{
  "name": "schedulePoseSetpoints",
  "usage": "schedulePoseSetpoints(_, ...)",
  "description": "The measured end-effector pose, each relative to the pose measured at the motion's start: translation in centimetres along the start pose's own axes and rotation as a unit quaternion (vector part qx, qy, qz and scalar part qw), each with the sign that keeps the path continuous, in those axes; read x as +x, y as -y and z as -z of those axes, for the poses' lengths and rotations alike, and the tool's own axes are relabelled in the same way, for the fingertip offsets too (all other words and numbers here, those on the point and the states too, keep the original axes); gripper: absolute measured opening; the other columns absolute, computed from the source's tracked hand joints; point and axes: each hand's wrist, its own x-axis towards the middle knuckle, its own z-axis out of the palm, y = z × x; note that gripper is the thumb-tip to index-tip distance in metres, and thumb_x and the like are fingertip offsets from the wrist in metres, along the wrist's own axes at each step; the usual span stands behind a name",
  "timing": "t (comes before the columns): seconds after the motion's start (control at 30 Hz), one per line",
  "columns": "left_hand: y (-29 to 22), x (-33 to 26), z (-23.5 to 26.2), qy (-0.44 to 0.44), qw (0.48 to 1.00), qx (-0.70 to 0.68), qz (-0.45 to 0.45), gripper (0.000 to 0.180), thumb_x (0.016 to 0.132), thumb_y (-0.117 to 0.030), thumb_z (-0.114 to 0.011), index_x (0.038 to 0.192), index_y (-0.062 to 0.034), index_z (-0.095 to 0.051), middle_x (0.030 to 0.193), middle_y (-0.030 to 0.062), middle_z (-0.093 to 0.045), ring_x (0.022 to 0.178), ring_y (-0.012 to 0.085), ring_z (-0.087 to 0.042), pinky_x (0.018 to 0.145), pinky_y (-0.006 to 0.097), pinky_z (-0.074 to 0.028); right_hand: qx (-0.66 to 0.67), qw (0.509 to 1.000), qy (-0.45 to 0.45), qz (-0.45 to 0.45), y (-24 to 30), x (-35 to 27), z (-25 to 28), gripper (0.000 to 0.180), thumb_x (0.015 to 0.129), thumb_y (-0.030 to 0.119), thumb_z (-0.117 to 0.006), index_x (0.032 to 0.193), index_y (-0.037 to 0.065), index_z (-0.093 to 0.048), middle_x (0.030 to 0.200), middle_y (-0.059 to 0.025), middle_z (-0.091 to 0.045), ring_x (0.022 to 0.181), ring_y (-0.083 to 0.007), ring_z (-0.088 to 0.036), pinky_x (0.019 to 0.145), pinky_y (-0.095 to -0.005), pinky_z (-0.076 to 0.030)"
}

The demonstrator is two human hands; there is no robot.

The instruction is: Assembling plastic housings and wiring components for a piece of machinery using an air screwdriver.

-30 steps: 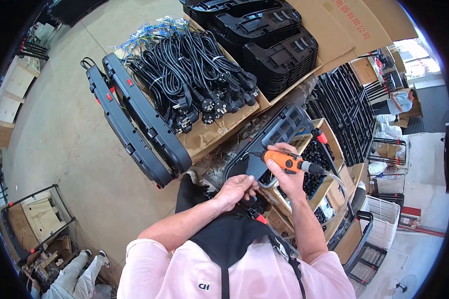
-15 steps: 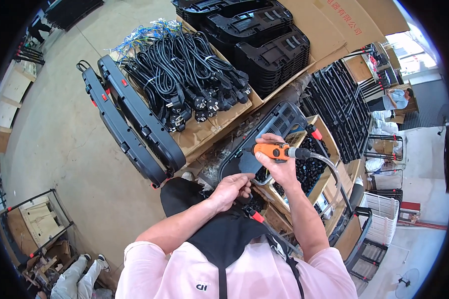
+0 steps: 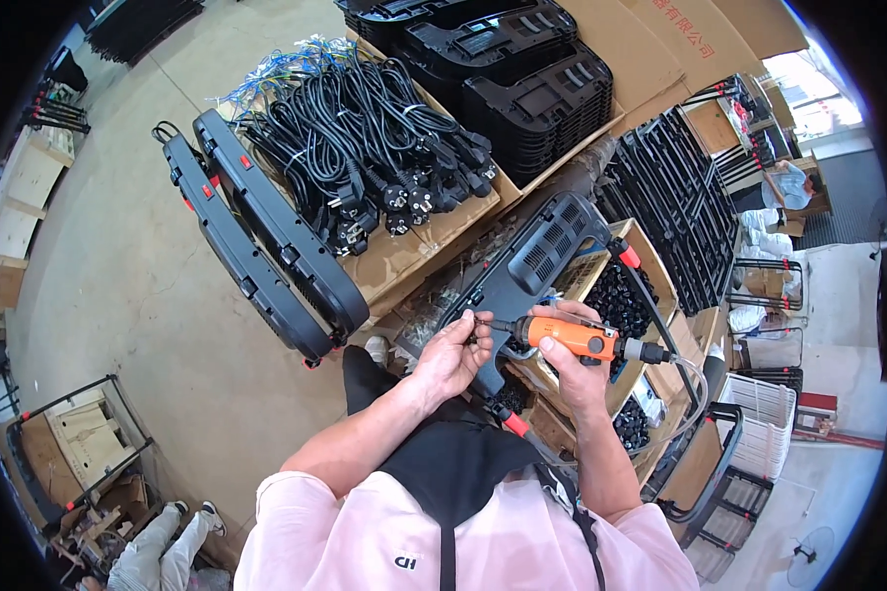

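An orange air screwdriver [image 3: 570,337] lies across the grip of my right hand [image 3: 579,382], its bit pointing left and a clear hose on its rear end. My left hand [image 3: 448,362] is closed in a pinch at the bit's tip. Whatever sits between those fingertips is too small to make out. Behind both hands lies a dark grey plastic housing [image 3: 511,274] with a vented panel, tilted across the work spot. Part of it is hidden by the hands and the tool.
Bundled black power cords [image 3: 350,148] fill a carton at the far left, beside two upright dark housings [image 3: 266,246]. Stacked black plastic covers [image 3: 537,108] stand behind. A wooden bin [image 3: 668,281] of small black parts is at the right. Black frames [image 3: 675,197] lean beyond it.
The screwdriver has swung level and moved down, bringing its bit to my left fingertips. My left hand has risen slightly. The housing now shows at a different tilt.
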Motion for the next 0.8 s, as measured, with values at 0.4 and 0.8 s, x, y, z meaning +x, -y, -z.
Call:
schedulePoseSetpoints(0.4, -0.2, -0.1, -0.6, 0.007, 1.0, 0.0, 0.027, 0.033, 0.113, -0.031, -0.056, 0.127, -0.0035, -0.066, 0.092, 0.0, -0.064, 0.079, 0.0136, -0.064, 0.073, 0.029, -0.059, -0.002, 1.0, 0.005, -0.024, 0.1, 0.2, 0.7, 0.054, 0.09, 0.004, -0.08, 0.137, 0.001, -0.053, 0.131, -0.0192, -0.07, 0.123, -0.0253, -0.067, 0.108, -0.0407, -0.054)
schedulePoseSetpoints(0.8, 0.5, 1.0, -0.6, -0.032, 0.999, -0.031, -0.015, 0.027, 0.115, -0.021, -0.051, 0.136, -0.0055, -0.058, 0.092, -0.0011, -0.059, 0.08, 0.0118, -0.058, 0.075, 0.027, -0.053, -0.082, 0.996, -0.015, 0.022, -3.4, 0.1, -2.1, 0.053, 0.091, 0.001, -0.079, 0.137, 0.003, -0.053, 0.134, -0.0187, -0.069, 0.128, -0.0261, -0.065, 0.113, -0.0416, -0.05)
